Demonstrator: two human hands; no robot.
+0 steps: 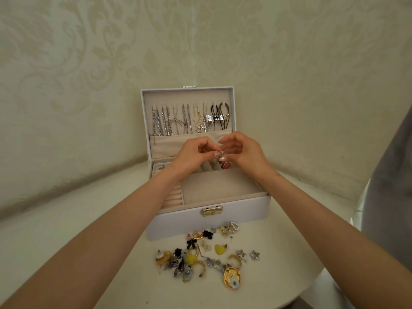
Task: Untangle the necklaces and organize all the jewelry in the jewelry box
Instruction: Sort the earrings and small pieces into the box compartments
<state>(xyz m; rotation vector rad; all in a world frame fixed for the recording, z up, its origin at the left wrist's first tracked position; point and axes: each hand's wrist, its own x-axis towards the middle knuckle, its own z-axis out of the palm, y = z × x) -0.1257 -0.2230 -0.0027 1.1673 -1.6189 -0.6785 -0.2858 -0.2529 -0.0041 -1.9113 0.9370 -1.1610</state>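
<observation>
White jewelry box [178, 221] on the table [78, 215], long axis left to right, clasp toward the wearer, beige-lined lid [187, 97] upright at the rear. Necklaces [169, 121] hang vertically in the lid. Left hand [191, 152] and right hand [243, 152] each pinch a small silvery piece [223, 152] above the rear compartments. Loose jewelry [200, 257] lies just before the box.

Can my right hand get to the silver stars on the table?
Probably, once freed: the right hand pinches a small silver piece, but the silver stars lie uncovered before the jewelry box.
</observation>
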